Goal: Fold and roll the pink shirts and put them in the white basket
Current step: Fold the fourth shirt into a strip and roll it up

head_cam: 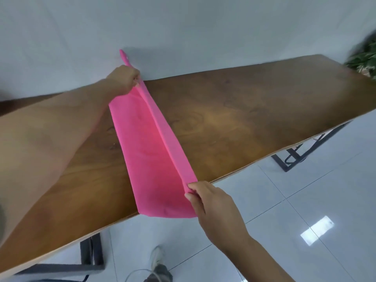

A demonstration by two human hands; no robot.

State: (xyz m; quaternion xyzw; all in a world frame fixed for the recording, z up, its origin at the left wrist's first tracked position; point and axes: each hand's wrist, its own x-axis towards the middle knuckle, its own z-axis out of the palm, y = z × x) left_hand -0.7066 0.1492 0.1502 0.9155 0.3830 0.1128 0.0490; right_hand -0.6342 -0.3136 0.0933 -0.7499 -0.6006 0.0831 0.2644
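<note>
While the pink shirt [150,143] lies folded long across the wooden table [254,110], the left hand [124,79] pinches its far end and the right hand [207,202] pinches its near corner.

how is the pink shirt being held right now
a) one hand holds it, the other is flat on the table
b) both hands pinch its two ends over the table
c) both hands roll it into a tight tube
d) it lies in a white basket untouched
b: the left hand grips the far end of the shirt and the right hand pinches the near end, stretched across the table.
</note>
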